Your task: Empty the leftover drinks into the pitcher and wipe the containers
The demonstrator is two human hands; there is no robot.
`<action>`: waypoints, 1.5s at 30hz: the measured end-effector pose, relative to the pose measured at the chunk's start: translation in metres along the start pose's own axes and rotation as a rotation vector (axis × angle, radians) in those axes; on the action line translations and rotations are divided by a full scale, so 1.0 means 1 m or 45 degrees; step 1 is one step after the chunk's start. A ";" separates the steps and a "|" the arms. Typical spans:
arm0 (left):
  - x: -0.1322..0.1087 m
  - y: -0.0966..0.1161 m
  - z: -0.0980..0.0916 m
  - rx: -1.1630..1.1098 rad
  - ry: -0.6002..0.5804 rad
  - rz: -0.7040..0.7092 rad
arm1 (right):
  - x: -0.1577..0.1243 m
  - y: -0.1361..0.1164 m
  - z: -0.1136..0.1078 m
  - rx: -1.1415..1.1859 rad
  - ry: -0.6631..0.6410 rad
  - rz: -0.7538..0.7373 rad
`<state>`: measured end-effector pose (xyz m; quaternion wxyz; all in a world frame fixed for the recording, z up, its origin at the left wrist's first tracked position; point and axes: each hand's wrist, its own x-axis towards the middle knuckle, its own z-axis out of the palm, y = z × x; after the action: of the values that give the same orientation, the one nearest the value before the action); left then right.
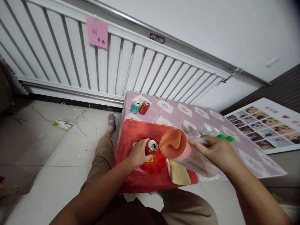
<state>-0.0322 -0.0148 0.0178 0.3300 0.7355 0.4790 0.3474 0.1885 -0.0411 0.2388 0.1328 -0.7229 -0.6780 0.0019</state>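
My left hand (140, 152) is wrapped round a red drink can (151, 147), which has an opened top and stands over the red plastic sheet (131, 131). By its handle, my right hand (217, 151) grips a clear pitcher (199, 162) with an orange lid (173, 144). The pitcher is tipped to the left, its lid close beside the can's top. A thin streak seems to join the lid's edge and the can. Below the pitcher lies a folded yellow cloth (179, 172).
A teal can (135, 107) and another red can (144, 107) stand at the back of the patterned tablecloth (185, 109). Clear bottles with green caps (225, 137) lie beyond my right hand. A white radiator (112, 62) borders the table; a power strip (62, 124) rests on the floor.
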 end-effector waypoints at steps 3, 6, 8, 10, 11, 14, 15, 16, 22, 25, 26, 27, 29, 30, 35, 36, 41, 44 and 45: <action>0.000 0.000 0.000 0.010 0.007 -0.004 | 0.000 -0.001 0.000 -0.022 0.006 0.019; 0.000 0.001 -0.001 0.012 0.001 -0.003 | -0.001 -0.001 0.000 -0.035 0.010 0.033; 0.000 0.002 -0.001 0.006 0.002 -0.005 | -0.001 0.000 0.000 -0.031 0.004 0.028; 0.000 0.003 -0.002 -0.002 0.003 -0.005 | -0.001 0.000 0.000 -0.025 -0.008 0.021; 0.000 0.003 -0.002 -0.005 0.004 -0.005 | -0.001 0.000 0.000 -0.023 -0.011 0.014; 0.000 0.002 -0.001 -0.006 0.004 -0.002 | -0.001 -0.001 0.000 -0.025 -0.007 -0.003; 0.000 0.002 -0.001 -0.005 0.005 -0.002 | -0.001 -0.001 -0.001 -0.024 -0.006 -0.004; 0.000 0.002 -0.001 -0.003 0.004 -0.003 | -0.001 -0.001 -0.001 -0.025 -0.006 0.001; -0.001 0.002 -0.001 -0.001 0.006 -0.009 | -0.001 -0.005 -0.002 -0.009 -0.027 0.016; 0.000 0.001 0.000 -0.005 0.003 -0.005 | -0.001 -0.005 -0.002 0.001 -0.027 0.012; 0.000 0.001 0.000 -0.006 0.002 -0.003 | -0.001 -0.005 -0.002 0.003 -0.029 0.015; 0.000 0.000 0.000 -0.006 0.002 -0.002 | -0.001 -0.005 -0.002 0.006 -0.030 0.016; 0.000 0.000 0.000 -0.006 0.006 -0.002 | -0.001 -0.003 -0.002 0.015 -0.024 0.010; 0.000 0.000 0.000 -0.007 0.008 -0.002 | -0.001 -0.003 -0.002 0.015 -0.017 0.004; 0.000 0.000 0.000 -0.018 0.016 0.003 | -0.001 -0.004 -0.002 0.008 -0.006 0.004; 0.000 0.000 0.000 -0.017 0.018 0.005 | -0.001 -0.004 -0.002 0.015 -0.011 0.010; 0.000 0.000 0.000 -0.011 0.010 -0.003 | -0.001 -0.005 -0.002 0.045 -0.019 0.021; 0.000 0.000 0.000 -0.011 0.002 -0.009 | -0.001 -0.005 -0.002 0.044 -0.019 0.026; 0.000 0.000 0.000 -0.011 0.002 -0.008 | -0.001 -0.005 -0.002 0.041 -0.021 0.029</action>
<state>-0.0319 -0.0143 0.0177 0.3338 0.7324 0.4800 0.3490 0.1841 -0.0422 0.2416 0.1387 -0.7282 -0.6708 0.0206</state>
